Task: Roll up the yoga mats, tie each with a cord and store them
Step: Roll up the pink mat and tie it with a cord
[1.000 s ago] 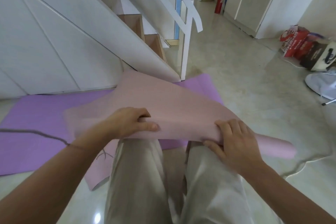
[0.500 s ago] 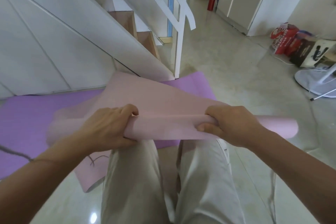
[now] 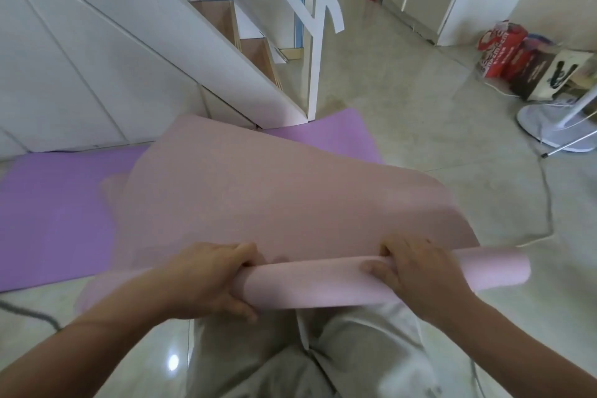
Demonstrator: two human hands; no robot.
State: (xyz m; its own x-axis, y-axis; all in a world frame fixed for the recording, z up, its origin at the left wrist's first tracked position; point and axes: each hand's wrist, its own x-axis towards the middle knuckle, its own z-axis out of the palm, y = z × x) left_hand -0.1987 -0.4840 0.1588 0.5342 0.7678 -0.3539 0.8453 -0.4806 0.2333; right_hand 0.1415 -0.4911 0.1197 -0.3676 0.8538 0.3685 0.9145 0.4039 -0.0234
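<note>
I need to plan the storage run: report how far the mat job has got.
Done: a first tube of the pink mat is rolled. In hand: left hand and right hand grip that roll, most of the sheet loose. Left: finish rolling, tie it, roll the purple mat lying flat, store both.

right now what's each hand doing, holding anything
Left hand: fingers curled round the rolled part of the pink yoga mat, holding it.
Right hand: also gripping the same roll, further along.
</note>
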